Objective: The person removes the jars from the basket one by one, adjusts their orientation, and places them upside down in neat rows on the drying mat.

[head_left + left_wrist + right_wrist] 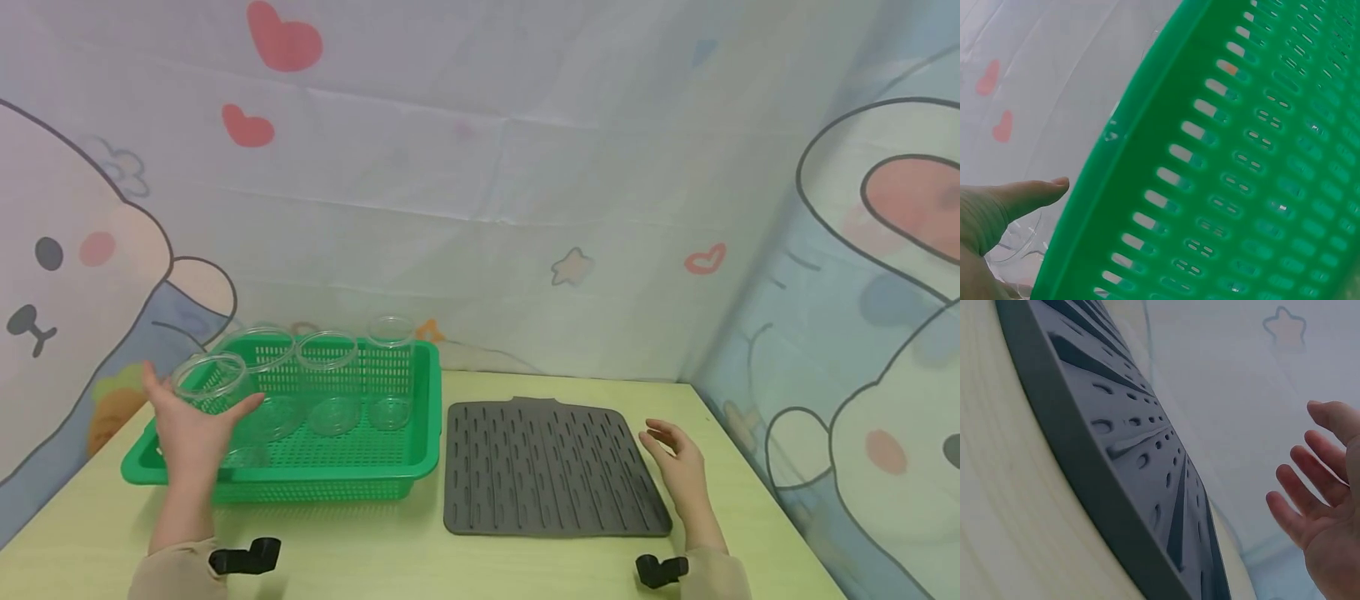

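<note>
Green basket (pixel 315 475) surrounds jars (pixel 327 383); left fingers (pixel 243 408) wide, right fingers (pixel 1299 490) loosely parted beside mat (pixel 555 471).

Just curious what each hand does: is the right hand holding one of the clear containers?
No, the right hand holds nothing and is beside the gray mat.

Green basket (pixel 1141 134) partly outside the left wrist view

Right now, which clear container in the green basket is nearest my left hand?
The front-left container: your left hand is right by its rim, while the other three stand farther back in the basket.
</note>
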The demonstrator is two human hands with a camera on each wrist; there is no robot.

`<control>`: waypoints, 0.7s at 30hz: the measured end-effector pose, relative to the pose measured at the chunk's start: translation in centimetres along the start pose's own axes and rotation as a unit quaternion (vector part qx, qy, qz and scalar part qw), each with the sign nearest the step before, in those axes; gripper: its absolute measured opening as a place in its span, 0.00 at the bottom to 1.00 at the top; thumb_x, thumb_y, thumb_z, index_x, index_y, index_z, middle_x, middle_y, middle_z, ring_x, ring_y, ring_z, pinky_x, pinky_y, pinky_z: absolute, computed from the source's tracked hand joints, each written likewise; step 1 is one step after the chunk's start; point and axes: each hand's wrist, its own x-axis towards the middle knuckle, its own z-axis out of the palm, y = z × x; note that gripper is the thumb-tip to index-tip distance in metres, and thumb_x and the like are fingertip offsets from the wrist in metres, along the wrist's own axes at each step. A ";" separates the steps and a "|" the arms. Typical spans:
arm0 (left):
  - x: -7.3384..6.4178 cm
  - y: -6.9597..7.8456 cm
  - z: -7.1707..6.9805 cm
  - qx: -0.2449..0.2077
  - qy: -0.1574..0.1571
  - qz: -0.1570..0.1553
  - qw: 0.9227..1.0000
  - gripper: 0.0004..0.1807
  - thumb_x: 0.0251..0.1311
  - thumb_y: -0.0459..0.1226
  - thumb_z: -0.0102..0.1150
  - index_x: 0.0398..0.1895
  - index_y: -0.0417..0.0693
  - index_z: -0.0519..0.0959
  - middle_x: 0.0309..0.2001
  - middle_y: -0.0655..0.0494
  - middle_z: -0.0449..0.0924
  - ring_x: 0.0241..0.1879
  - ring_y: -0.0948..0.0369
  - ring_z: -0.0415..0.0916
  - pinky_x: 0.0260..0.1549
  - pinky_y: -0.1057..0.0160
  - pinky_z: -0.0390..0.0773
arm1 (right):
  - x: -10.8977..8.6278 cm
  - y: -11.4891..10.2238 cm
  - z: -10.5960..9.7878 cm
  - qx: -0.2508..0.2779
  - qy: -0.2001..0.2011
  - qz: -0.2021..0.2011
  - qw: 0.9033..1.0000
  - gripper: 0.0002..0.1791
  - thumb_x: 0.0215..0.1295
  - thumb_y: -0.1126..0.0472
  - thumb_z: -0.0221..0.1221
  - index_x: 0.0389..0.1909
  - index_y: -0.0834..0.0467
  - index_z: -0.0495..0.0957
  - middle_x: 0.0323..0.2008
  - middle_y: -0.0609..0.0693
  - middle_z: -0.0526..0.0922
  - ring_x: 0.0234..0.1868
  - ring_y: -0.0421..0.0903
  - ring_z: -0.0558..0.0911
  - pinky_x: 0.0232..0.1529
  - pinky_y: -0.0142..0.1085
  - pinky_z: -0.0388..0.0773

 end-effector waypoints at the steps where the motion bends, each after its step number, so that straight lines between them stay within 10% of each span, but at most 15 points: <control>1: 0.0 0.0 0.0 0.006 -0.004 -0.005 1.000 0.69 0.52 0.42 0.73 0.76 0.67 0.22 0.80 0.50 0.32 0.78 0.47 0.36 0.73 0.40 0.49 | 0.0 0.1 -0.1 -0.001 -0.002 0.006 1.000 0.25 0.73 0.52 0.55 0.64 0.62 0.70 0.63 0.60 0.73 0.48 0.20 0.68 0.49 0.16 0.65; 15: 0.4 -0.4 -0.9 0.074 -0.056 -0.043 0.995 0.62 0.54 0.37 0.70 0.78 0.45 0.31 0.78 0.37 0.38 0.75 0.36 0.43 0.70 0.37 0.53 | 0.1 1.5 -0.5 0.022 -0.050 0.038 0.998 0.28 0.74 0.53 0.53 0.66 0.67 0.65 0.65 0.63 0.69 0.44 0.19 0.69 0.47 0.15 0.68; 21: 0.5 -0.7 -1.0 0.088 -0.060 -0.035 0.994 0.59 0.54 0.35 0.69 0.78 0.42 0.35 0.75 0.34 0.46 0.71 0.35 0.52 0.65 0.37 0.60 | 0.0 1.9 -0.4 0.019 -0.065 0.073 0.995 0.29 0.74 0.54 0.52 0.68 0.66 0.63 0.67 0.62 0.68 0.59 0.42 0.72 0.57 0.25 0.72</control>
